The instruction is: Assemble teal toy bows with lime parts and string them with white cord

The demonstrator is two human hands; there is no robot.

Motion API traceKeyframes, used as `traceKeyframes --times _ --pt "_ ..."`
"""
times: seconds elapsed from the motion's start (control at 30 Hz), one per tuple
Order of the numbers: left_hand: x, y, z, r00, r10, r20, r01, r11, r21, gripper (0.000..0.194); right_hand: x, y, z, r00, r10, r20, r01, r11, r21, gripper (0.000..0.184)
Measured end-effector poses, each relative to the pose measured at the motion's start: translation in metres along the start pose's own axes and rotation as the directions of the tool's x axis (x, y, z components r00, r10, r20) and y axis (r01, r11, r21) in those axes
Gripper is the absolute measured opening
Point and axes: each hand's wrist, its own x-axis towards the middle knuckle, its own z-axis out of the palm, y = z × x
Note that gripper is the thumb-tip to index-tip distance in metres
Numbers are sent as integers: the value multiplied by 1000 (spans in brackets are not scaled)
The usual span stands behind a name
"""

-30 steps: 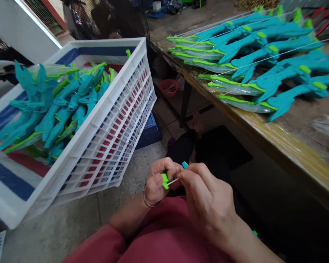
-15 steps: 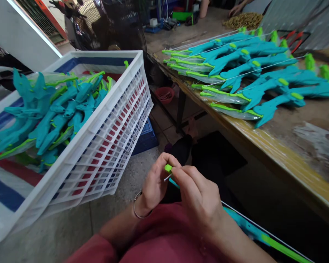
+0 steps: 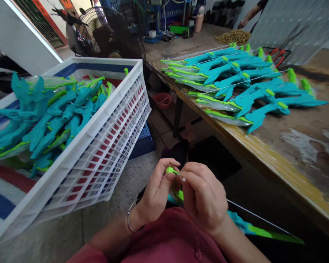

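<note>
My left hand is closed around the lime-green tip of a teal and green toy bow that lies across my lap. My right hand pinches the end of the bow's thin white string right at that green tip. Both hands meet just above my red-clothed lap. The rest of the bow runs off to the lower right, partly hidden behind my right wrist.
A white slatted crate full of teal toy bows stands at my left. A wooden table at right carries a row of finished teal bows. A fan stands behind the crate, and a red bowl sits on the floor.
The view has tilted up a little. My hands stay together at the green tip, the right fingers now tighter against it; the bow's limb and string show more at the lower right.
</note>
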Motion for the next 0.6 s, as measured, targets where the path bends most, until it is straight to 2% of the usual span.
traceKeyframes --times 0.1,0.17,0.3,0.4,0.5,0.6 --pt "2 5 -4 998 52 33 -53 998 32 29 9 -8 -18 984 172 -52 -167 981 101 23" --pt "3 6 -7 998 37 55 -40 998 48 24 12 -7 -22 971 223 -88 -213 971 104 21" --pt "5 3 -9 999 -14 47 15 1000 -15 8 9 4 -11 978 205 -49 -203 978 47 15" --pt "7 -1 -10 1000 -22 -18 21 999 -40 12 3 7 -3 986 164 23 -164 986 0 15" --pt "7 -4 -11 998 -25 -65 22 999 -44 15 0 5 1 989 100 113 -103 994 25 15" --pt "5 -4 -12 998 -21 -64 19 999 -31 13 0 1 2 980 144 136 -156 984 82 13"
